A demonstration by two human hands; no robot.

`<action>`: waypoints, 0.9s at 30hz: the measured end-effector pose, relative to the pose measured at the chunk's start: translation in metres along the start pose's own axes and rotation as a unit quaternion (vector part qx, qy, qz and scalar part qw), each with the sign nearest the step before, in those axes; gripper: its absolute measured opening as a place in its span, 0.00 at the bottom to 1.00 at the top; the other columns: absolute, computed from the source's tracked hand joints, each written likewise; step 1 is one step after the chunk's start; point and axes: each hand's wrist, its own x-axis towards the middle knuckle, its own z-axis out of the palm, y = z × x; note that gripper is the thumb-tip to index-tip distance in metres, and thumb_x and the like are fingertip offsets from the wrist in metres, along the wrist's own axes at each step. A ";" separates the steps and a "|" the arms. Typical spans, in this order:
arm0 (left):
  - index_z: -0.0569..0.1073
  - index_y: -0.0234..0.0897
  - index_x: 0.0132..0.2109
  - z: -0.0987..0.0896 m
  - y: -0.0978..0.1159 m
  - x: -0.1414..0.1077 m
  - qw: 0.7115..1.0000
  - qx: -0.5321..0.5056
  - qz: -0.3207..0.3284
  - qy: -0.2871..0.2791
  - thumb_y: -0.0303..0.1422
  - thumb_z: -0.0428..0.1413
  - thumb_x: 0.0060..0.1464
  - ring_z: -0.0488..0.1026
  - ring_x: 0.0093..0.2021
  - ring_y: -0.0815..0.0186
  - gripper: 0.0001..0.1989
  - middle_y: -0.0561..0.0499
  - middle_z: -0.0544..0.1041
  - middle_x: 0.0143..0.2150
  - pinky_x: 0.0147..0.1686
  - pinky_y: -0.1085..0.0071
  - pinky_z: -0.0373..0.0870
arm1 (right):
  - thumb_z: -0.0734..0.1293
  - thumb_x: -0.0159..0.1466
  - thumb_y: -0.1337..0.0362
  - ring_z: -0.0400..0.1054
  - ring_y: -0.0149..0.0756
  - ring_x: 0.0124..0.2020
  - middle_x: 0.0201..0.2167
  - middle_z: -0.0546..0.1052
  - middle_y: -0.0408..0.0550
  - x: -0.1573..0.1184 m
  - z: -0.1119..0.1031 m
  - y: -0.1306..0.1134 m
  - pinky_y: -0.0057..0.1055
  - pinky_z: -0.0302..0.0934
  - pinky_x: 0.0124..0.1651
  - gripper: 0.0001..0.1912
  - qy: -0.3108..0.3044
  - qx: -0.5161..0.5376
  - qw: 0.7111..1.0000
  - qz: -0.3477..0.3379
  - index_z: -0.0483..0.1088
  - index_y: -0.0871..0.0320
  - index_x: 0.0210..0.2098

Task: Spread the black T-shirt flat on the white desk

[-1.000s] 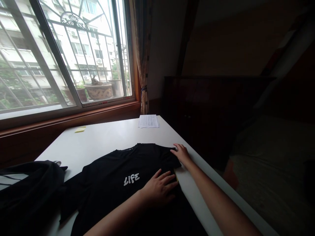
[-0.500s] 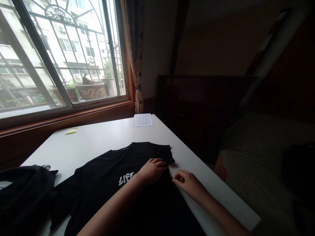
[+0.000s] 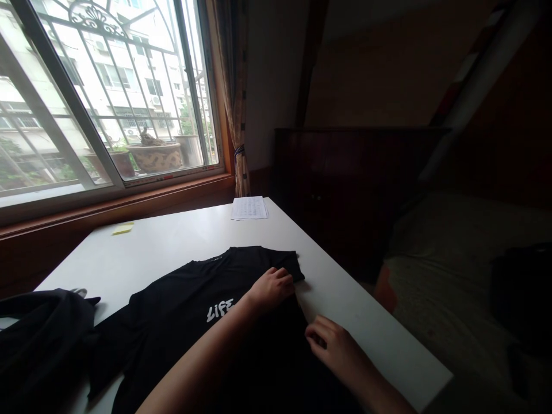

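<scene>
While the black T-shirt (image 3: 181, 310) lay face up on the white table (image 3: 181, 241), its white "LIFE" print showing, both hands were down on its right side. The left hand (image 3: 271, 287) sat at the right sleeve, just by the shoulder, knuckles up and fingers curled onto the cloth; whether it gripped a fold or only pinned it, I could not tell. The right hand (image 3: 334, 348) was lower, at the shirt's side edge near the table's rim, fingers drawn in narrow and seemingly pinching that hem.

By the look of it, the work stood at the side fold: sleeve held, side seam taken up, nothing turned over yet. A clean fold from here would call for lifting sleeve and hem together and carrying them inward in one straight line, keeping the cloth taut between the two hands so it doesn't bunch.

Elsewhere, a heap of dark clothing (image 3: 38, 339) lay at the left end, touching the shirt's other sleeve. A sheet of paper (image 3: 249, 208) and a yellow sticky note (image 3: 122, 229) rested well apart at the far edge, under the window (image 3: 107, 92).
</scene>
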 end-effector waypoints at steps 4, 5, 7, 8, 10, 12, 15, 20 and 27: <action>0.76 0.37 0.39 0.000 0.000 0.006 0.999 -0.005 0.037 -0.005 0.32 0.52 0.69 0.70 0.44 0.58 0.10 0.47 0.75 0.43 0.38 0.62 0.65 | 0.61 0.63 0.72 0.71 0.36 0.34 0.34 0.75 0.46 -0.004 -0.004 -0.001 0.31 0.63 0.39 0.11 -0.002 0.017 1.000 -0.009 0.75 0.56 0.34; 0.75 0.36 0.38 0.000 0.000 0.007 0.999 -0.008 0.043 -0.008 0.31 0.52 0.69 0.70 0.44 0.58 0.10 0.47 0.75 0.42 0.37 0.63 0.65 | 0.61 0.62 0.72 0.71 0.36 0.34 0.34 0.75 0.46 -0.005 -0.005 -0.001 0.31 0.63 0.39 0.11 -0.003 0.021 1.000 -0.008 0.75 0.56 0.34; 0.75 0.36 0.38 0.000 -0.001 0.009 0.999 -0.010 0.049 -0.012 0.31 0.52 0.69 0.70 0.43 0.59 0.10 0.47 0.75 0.42 0.37 0.63 0.65 | 0.61 0.62 0.72 0.70 0.35 0.34 0.34 0.75 0.45 -0.005 -0.008 -0.001 0.31 0.62 0.38 0.10 -0.004 0.029 1.000 -0.002 0.74 0.55 0.34; 0.75 0.36 0.37 -0.001 -0.002 0.010 0.999 -0.007 0.050 -0.014 0.30 0.53 0.69 0.70 0.43 0.59 0.10 0.47 0.75 0.42 0.37 0.63 0.66 | 0.61 0.61 0.72 0.70 0.35 0.33 0.33 0.75 0.45 -0.005 -0.009 -0.001 0.31 0.62 0.38 0.10 -0.006 0.032 0.999 0.003 0.73 0.55 0.33; 0.75 0.36 0.37 -0.001 -0.002 0.012 0.999 0.001 0.051 -0.019 0.30 0.53 0.68 0.70 0.43 0.59 0.10 0.46 0.75 0.43 0.37 0.63 0.66 | 0.62 0.61 0.71 0.70 0.35 0.33 0.33 0.75 0.44 -0.004 -0.013 -0.002 0.31 0.62 0.37 0.09 -0.010 0.041 0.999 0.014 0.73 0.55 0.33; 0.75 0.36 0.38 -0.002 -0.002 0.014 0.998 0.008 0.052 -0.022 0.31 0.53 0.68 0.70 0.43 0.59 0.09 0.46 0.75 0.43 0.36 0.62 0.66 | 0.63 0.61 0.71 0.70 0.34 0.32 0.33 0.76 0.43 -0.002 -0.016 -0.002 0.30 0.62 0.36 0.08 -0.012 0.052 0.998 0.021 0.73 0.55 0.34; 0.74 0.35 0.38 0.000 -0.002 0.016 0.998 0.012 0.054 -0.017 0.30 0.53 0.68 0.70 0.42 0.59 0.09 0.46 0.75 0.43 0.35 0.62 0.66 | 0.62 0.62 0.69 0.71 0.35 0.32 0.32 0.76 0.43 0.003 -0.019 0.001 0.30 0.62 0.37 0.07 0.007 0.055 0.998 0.027 0.72 0.55 0.34; 0.73 0.36 0.40 0.006 -0.003 0.016 0.998 -0.008 0.059 -0.008 0.31 0.53 0.69 0.69 0.40 0.60 0.08 0.48 0.74 0.44 0.35 0.63 0.67 | 0.64 0.64 0.65 0.72 0.37 0.34 0.32 0.76 0.44 0.017 -0.013 0.005 0.32 0.63 0.39 0.05 0.061 0.023 0.997 0.041 0.72 0.55 0.32; 0.74 0.35 0.38 0.018 -0.004 0.012 0.996 -0.085 -0.015 0.003 0.30 0.50 0.70 0.69 0.40 0.62 0.11 0.47 0.73 0.40 0.38 0.68 0.69 | 0.63 0.61 0.71 0.71 0.36 0.34 0.33 0.76 0.45 0.026 0.000 0.008 0.31 0.63 0.40 0.07 0.070 -0.035 0.996 0.033 0.72 0.55 0.33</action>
